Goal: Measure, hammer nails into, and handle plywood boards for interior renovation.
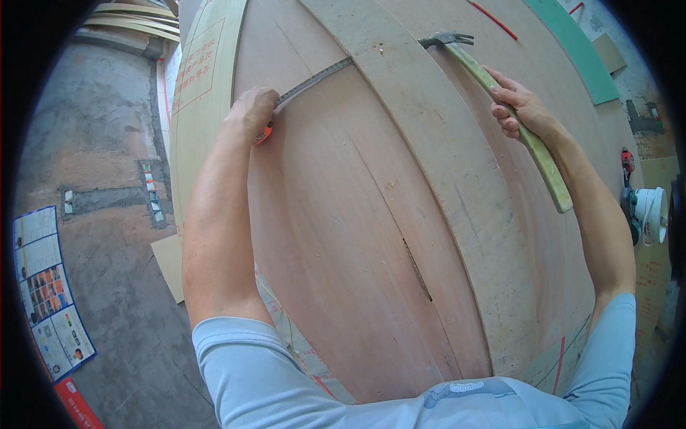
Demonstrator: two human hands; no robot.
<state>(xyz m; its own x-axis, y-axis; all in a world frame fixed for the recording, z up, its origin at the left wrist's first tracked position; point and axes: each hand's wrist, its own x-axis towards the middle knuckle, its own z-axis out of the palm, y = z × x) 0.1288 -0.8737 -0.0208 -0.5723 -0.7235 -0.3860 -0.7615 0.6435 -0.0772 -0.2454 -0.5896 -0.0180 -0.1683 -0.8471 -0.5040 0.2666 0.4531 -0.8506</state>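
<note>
My left hand [255,112] is closed around a tape measure [264,134], its orange case showing below the fingers. The pulled-out blade [314,80] runs up to the right and meets the edge of a long board strip [429,143] that lies across the wooden panel [321,200]. In my right hand [520,106] is a claw hammer [493,86], held by its worn yellow-green handle. The hammer's metal head rests on or hovers just over the far side of the strip; I cannot tell which.
A pale board [207,79] with red print lies along the panel's left side. A narrow slot [417,269] is cut in the panel. At right are a white roll-shaped item [652,214] and a green board [575,50]. Printed sheets [50,293] lie on the concrete floor [128,264].
</note>
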